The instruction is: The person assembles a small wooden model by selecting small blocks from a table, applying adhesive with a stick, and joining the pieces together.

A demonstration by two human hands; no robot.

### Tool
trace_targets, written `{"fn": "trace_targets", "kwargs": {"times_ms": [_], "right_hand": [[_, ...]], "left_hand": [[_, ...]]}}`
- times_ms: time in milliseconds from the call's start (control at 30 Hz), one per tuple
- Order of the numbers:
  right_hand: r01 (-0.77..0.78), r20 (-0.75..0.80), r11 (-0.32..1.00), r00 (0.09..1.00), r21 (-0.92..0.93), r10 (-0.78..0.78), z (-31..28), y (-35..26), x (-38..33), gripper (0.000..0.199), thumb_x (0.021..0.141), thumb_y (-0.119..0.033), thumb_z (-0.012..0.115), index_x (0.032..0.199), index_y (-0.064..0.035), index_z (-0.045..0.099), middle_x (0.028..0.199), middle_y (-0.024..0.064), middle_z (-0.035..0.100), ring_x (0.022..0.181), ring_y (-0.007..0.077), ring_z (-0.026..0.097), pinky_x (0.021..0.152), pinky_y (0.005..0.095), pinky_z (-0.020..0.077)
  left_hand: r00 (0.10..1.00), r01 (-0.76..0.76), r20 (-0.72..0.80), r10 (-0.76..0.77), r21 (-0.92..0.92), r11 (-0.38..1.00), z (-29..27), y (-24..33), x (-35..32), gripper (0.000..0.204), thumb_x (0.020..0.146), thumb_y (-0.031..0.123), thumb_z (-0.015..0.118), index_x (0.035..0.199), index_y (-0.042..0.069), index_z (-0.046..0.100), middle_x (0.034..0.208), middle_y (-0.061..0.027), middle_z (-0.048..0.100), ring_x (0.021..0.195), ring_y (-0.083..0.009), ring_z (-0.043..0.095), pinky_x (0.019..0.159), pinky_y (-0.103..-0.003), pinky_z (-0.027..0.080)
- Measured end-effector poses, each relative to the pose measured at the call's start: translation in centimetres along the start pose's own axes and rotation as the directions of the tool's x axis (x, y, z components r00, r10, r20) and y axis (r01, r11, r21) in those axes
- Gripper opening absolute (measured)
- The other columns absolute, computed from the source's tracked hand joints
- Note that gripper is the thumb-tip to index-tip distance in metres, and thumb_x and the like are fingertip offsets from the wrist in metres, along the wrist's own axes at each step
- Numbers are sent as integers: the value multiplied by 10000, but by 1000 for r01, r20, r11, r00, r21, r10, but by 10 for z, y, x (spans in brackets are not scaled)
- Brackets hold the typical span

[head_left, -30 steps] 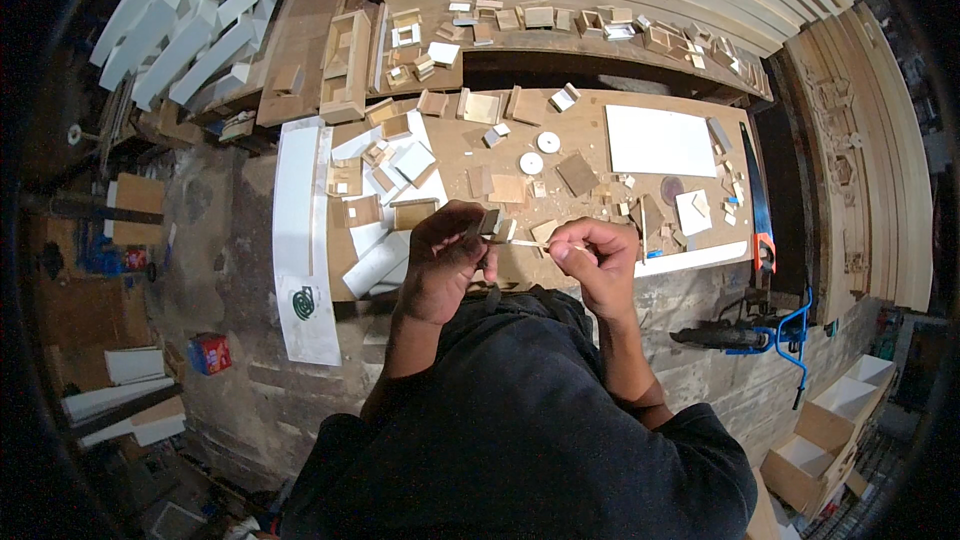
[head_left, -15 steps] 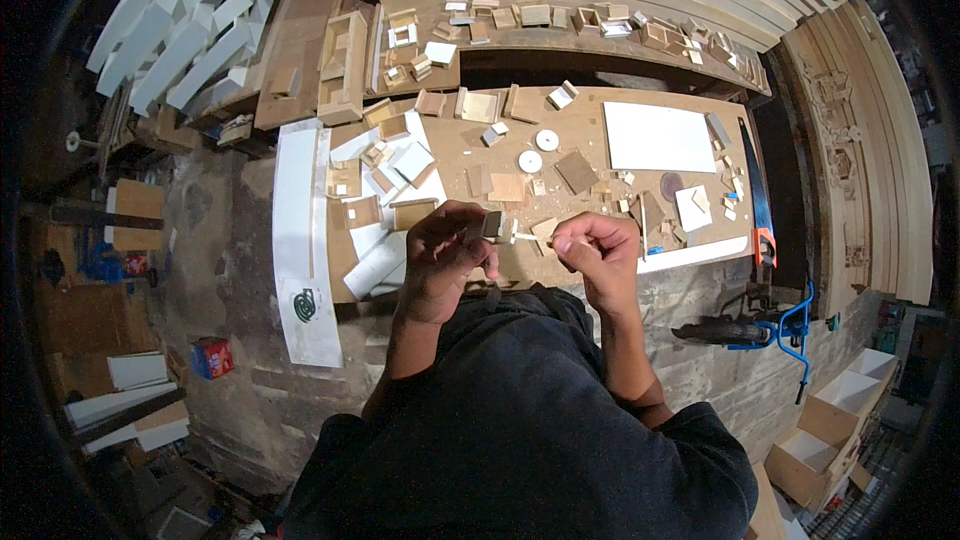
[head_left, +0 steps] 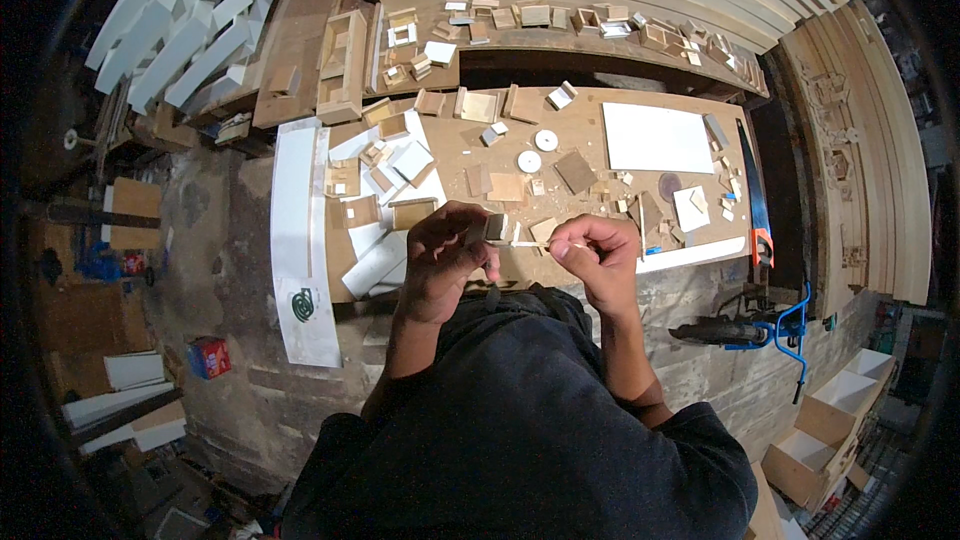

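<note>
Near the front edge of the workbench (head_left: 465, 155), my left hand (head_left: 445, 258) is closed around a small wooden block (head_left: 495, 227), which shows at its fingertips. My right hand (head_left: 598, 258) pinches a thin, pale stick (head_left: 527, 244) between thumb and fingers. The stick points left toward the block; whether its tip touches the block I cannot tell. Beyond my hands lie a square brown wooden piece (head_left: 575, 172), a lighter wooden piece (head_left: 507, 187) and two white discs, the nearer disc (head_left: 529, 162) beside the other disc (head_left: 545, 140).
White boards (head_left: 375, 270) and small wooden box pieces crowd the bench's left. A white panel (head_left: 655, 137) lies far right; a handsaw with an orange handle (head_left: 763, 247) sits along the right edge. Small wooden boxes (head_left: 535, 15) line the back shelf. A blue-framed bicycle (head_left: 790, 330) is right.
More of the thin stick shows between my hands, spanning toward the block. Both hands otherwise stay in nearly the same place, still holding their pieces.
</note>
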State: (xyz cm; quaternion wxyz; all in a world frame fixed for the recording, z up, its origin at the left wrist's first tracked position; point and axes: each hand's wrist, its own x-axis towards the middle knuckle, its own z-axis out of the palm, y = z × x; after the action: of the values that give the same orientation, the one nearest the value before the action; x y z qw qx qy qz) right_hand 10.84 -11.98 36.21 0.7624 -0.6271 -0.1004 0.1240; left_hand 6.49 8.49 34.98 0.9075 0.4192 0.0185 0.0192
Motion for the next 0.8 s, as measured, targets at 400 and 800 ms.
{"fn": "trace_targets", "kwargs": {"times_ms": [400,800], "right_hand": [[194,-115,963,969,-187,-218,7,7,-3,61,814,-27,773,808,3,720,685,-12,661,605,29,519,552,196,393],[478,-61,736,819,-479,-571,12,8,-9,146,693,-18,850,806,-19,758,630,71,661,521,124,580,513,232,421]], "left_hand": [[1000,7,0,-7,5,1000,-3,0,-5,330,843,85,755,1134,-5,630,903,-93,673,717,-182,635,588,-317,524],[1000,17,18,-16,-20,1000,-6,0,-12,317,841,98,752,1129,12,654,946,-94,663,711,-196,615,574,-315,503]]}}
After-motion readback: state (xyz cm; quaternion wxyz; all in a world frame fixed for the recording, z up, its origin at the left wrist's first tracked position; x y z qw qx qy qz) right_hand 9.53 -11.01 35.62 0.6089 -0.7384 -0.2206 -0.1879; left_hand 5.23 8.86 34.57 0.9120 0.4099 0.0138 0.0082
